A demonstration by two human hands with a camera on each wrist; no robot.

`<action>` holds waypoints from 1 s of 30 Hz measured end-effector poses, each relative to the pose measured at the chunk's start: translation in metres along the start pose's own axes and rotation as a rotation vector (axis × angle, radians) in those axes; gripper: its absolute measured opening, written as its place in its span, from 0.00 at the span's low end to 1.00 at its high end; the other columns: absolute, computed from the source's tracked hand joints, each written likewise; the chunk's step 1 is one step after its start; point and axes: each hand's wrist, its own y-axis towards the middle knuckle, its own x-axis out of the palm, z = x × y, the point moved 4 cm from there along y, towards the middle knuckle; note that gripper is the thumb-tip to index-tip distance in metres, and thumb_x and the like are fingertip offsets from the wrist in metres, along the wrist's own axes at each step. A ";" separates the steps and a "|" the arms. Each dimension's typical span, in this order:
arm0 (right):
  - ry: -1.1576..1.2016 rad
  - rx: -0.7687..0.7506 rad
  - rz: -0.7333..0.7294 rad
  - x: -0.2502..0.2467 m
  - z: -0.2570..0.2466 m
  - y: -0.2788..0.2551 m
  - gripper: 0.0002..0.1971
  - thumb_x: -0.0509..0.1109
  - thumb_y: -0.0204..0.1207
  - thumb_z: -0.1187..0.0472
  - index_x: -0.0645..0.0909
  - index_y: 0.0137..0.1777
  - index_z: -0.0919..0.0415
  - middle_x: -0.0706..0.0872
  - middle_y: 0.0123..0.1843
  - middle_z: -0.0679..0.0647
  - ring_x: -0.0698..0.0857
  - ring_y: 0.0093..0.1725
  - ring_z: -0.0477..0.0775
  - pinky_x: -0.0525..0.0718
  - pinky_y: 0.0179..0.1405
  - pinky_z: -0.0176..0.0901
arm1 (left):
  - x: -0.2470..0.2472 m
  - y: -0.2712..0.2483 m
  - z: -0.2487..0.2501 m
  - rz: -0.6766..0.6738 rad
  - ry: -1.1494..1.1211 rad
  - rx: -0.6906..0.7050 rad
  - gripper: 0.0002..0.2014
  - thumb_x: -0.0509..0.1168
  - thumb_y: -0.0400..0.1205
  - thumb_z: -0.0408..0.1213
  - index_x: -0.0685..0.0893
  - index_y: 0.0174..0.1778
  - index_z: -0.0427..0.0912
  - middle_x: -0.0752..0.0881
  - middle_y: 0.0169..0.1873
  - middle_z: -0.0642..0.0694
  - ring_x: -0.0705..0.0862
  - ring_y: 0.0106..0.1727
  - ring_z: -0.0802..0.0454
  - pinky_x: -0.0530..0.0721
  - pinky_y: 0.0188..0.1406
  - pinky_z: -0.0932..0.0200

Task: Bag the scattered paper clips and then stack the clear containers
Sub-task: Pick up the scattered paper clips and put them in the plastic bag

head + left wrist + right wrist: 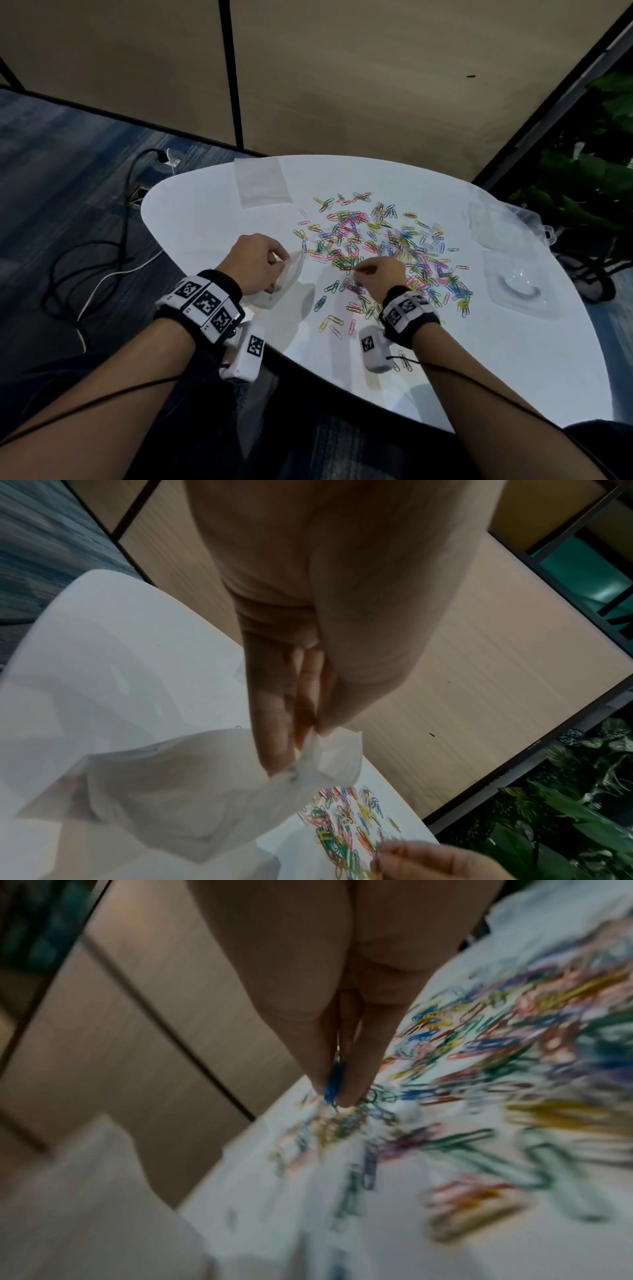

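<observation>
Many coloured paper clips [380, 246] lie scattered over the middle of the white table [212, 212]. My left hand [255, 262] pinches the rim of a small clear plastic bag [286, 277], holding it up at the pile's left edge; the bag [192, 791] hangs crumpled below my fingers. My right hand [375, 274] hovers at the pile's near edge and pinches a blue paper clip [334, 1081] between thumb and finger. Two clear containers stand at the table's right: one [503, 222] farther back, one [520, 284] nearer.
A second flat clear bag [262, 181] lies at the back left of the table. Cables [89, 270] trail on the carpet to the left. Partition walls [342, 68] stand behind, and a leafy plant [589, 178] sits past the table's right edge.
</observation>
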 end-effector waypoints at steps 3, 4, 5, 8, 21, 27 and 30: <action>0.602 0.115 -0.042 -0.009 -0.019 -0.006 0.06 0.78 0.72 0.70 0.90 0.49 0.68 0.92 0.41 0.59 0.92 0.41 0.56 0.89 0.41 0.35 | 0.002 0.003 -0.002 0.015 0.019 -0.006 0.07 0.67 0.82 0.31 0.90 0.51 0.42 0.93 0.33 0.40 0.91 0.26 0.50 0.89 0.41 0.63; 0.786 0.137 -0.066 -0.010 -0.029 -0.010 0.07 0.77 0.71 0.73 0.89 0.49 0.71 0.91 0.44 0.63 0.91 0.44 0.60 0.91 0.46 0.40 | 0.003 0.003 -0.002 0.019 0.020 -0.009 0.08 0.67 0.82 0.31 0.90 0.51 0.42 0.93 0.34 0.40 0.90 0.24 0.53 0.88 0.41 0.64; 0.922 0.146 -0.101 -0.009 -0.041 -0.014 0.08 0.77 0.72 0.75 0.88 0.50 0.73 0.91 0.46 0.65 0.91 0.46 0.60 0.91 0.49 0.42 | 0.004 0.004 -0.002 0.026 0.017 -0.011 0.08 0.67 0.82 0.32 0.90 0.51 0.42 0.93 0.34 0.40 0.88 0.22 0.57 0.87 0.40 0.66; 1.129 0.143 -0.242 0.004 -0.074 -0.030 0.07 0.74 0.74 0.76 0.86 0.51 0.75 0.90 0.45 0.65 0.90 0.44 0.56 0.90 0.48 0.38 | 0.005 0.005 -0.002 0.060 0.010 -0.014 0.08 0.67 0.82 0.33 0.91 0.51 0.42 0.93 0.35 0.42 0.84 0.18 0.66 0.79 0.33 0.73; 0.689 0.146 -0.335 0.058 -0.102 -0.047 0.08 0.67 0.74 0.79 0.87 0.49 0.77 0.87 0.43 0.64 0.86 0.42 0.57 0.88 0.51 0.45 | 0.005 0.006 -0.001 0.055 -0.065 0.050 0.07 0.70 0.80 0.27 0.94 0.45 0.38 0.93 0.32 0.40 0.93 0.33 0.46 0.93 0.46 0.51; -0.049 -0.218 -0.207 0.045 -0.129 -0.053 0.12 0.65 0.81 0.65 0.90 0.48 0.66 0.86 0.32 0.54 0.80 0.31 0.50 0.71 0.25 0.25 | -0.001 0.004 0.001 0.097 -0.049 0.046 0.10 0.69 0.79 0.27 0.94 0.49 0.41 0.94 0.36 0.43 0.93 0.38 0.50 0.92 0.53 0.52; -0.107 -0.284 -0.240 0.049 -0.140 -0.058 0.13 0.64 0.80 0.69 0.89 0.57 0.64 0.89 0.53 0.62 0.88 0.50 0.58 0.82 0.46 0.36 | -0.010 0.003 0.001 0.126 -0.055 0.040 0.10 0.67 0.79 0.26 0.94 0.46 0.39 0.93 0.32 0.42 0.93 0.34 0.51 0.92 0.52 0.55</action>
